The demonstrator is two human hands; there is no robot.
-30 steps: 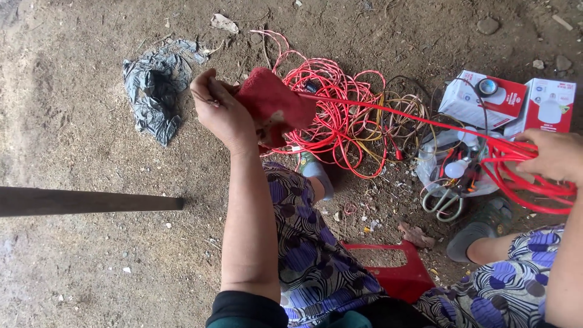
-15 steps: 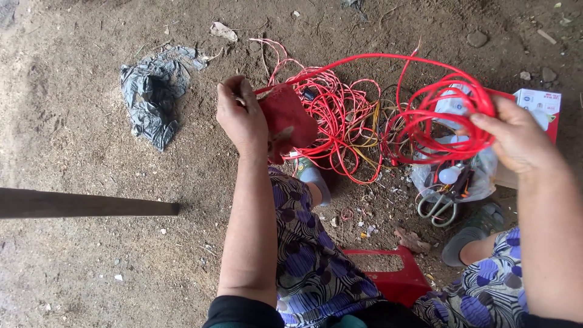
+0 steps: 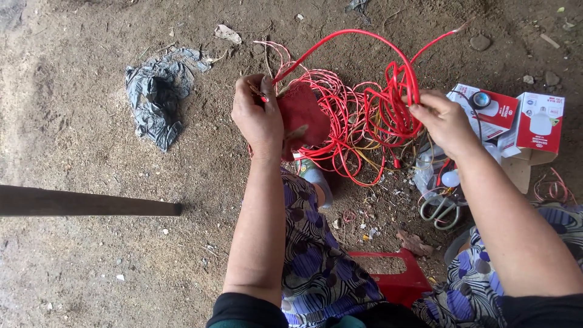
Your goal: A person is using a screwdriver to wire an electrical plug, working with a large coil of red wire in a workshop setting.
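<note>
My left hand (image 3: 258, 115) grips a dark red flat piece (image 3: 303, 112) together with one end of a red wire (image 3: 346, 36) that arcs up and over to the right. My right hand (image 3: 443, 121) holds a bundle of red wire loops (image 3: 395, 103) near the arc's other end. Below and between the hands lies a tangled heap of red wire (image 3: 340, 115) on the dirt floor. Both hands are raised above my patterned knees.
A crumpled grey plastic bag (image 3: 155, 97) lies on the dirt at the left. Two red and white boxes (image 3: 516, 118) sit at the right, with scissors (image 3: 440, 209) and a small bulb below them. A dark pole (image 3: 85, 202) juts in from the left. A red stool (image 3: 395, 276) is under me.
My right hand has moved left toward the left hand, carrying the wire loops. The wire between the hands now bows up in a high arc. The left hand turned slightly.
</note>
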